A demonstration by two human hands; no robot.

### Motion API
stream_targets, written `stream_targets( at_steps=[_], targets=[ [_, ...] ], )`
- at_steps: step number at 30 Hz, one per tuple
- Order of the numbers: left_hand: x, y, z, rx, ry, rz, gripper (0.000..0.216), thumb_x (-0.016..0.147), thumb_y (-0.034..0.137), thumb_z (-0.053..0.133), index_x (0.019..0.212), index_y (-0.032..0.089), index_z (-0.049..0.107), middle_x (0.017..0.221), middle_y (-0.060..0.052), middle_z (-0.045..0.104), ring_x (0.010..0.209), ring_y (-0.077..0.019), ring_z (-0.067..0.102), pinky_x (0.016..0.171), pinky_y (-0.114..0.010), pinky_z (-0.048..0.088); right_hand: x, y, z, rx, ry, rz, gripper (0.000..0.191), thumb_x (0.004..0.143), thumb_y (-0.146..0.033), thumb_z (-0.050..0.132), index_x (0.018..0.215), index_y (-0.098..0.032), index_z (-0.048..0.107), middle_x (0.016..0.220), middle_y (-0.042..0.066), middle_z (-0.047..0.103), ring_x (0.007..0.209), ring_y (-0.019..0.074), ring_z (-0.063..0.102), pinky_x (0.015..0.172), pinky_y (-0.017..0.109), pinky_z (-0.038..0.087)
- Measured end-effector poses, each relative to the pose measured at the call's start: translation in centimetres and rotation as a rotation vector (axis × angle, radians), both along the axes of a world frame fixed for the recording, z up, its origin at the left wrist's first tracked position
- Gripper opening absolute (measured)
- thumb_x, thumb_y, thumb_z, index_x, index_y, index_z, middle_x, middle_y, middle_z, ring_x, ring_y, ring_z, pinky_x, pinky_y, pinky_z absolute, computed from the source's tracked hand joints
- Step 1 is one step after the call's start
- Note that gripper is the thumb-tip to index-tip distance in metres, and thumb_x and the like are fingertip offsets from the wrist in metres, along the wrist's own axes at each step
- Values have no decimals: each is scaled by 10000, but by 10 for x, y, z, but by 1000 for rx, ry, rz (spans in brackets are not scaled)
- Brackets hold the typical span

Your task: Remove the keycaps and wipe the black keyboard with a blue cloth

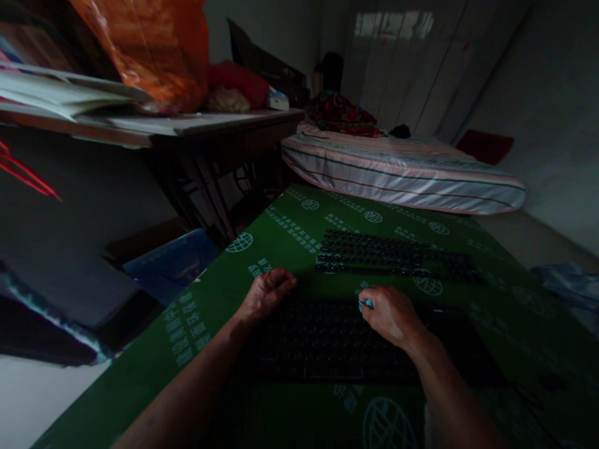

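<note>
Just left of center, a bare left hand (267,290) curls its fingers near the upper-left corner of a black, rectangular keyboard (327,340); whether they pinch anything cannot be told. The keyboard lies at lower center on a green tabletop (219,290) printed with pale globes. The right hand (387,313) grips a small light-blue object (367,304). Right of center, rows of small black keycaps (374,254), apparently loose, could scatter if a knuckle slid forward.

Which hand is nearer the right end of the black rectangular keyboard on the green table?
Right. The right hand, gripping a small light-blue object, is over the keyboard around its middle; the left hand is by its far left corner.
</note>
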State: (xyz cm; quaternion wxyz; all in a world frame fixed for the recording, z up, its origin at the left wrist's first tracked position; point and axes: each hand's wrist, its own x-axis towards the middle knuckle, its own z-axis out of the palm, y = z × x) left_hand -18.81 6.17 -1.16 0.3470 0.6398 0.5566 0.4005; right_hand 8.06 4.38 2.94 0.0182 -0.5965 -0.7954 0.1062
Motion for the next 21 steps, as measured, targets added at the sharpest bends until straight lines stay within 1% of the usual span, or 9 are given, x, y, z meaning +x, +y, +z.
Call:
stream_targets(
  at_steps=[3, 9, 15, 21],
  targets=[
    [-5, -3, 0, -5, 3, 0, 225, 763, 400, 588, 732, 179, 614, 573, 39, 540, 528, -107, 479, 502, -205, 387, -4, 0, -1, 1, 17, 17, 193, 809, -192, 504, 804, -223, 694, 854, 40, 725, 820, 174, 646, 647, 260, 332],
    [-17, -8, 0, 47, 54, 8, 214, 780, 385, 577, 720, 185, 622, 593, 30, 571, 561, -117, 506, 533, -215, 411, -13, 0, -2, 11, 9, 46, 191, 802, -190, 503, 794, -218, 692, 853, 42, 723, 815, 172, 643, 634, 261, 324],
    [-29, -13, -4, 46, 59, 29, 204, 802, 375, 574, 730, 189, 619, 584, 42, 547, 539, -107, 469, 510, -205, 385, -25, 1, -1, 4, -4, 63, 196, 806, -194, 502, 791, -220, 695, 841, 41, 725, 800, 169, 646, 621, 261, 317],
    [-31, -17, -4, 46, 75, 45, 210, 800, 376, 570, 722, 186, 614, 574, 43, 524, 524, -103, 448, 492, -203, 371, -28, 2, 0, 19, -18, 83, 205, 804, -183, 497, 790, -221, 697, 842, 42, 725, 802, 172, 649, 630, 259, 334]
  ],
)
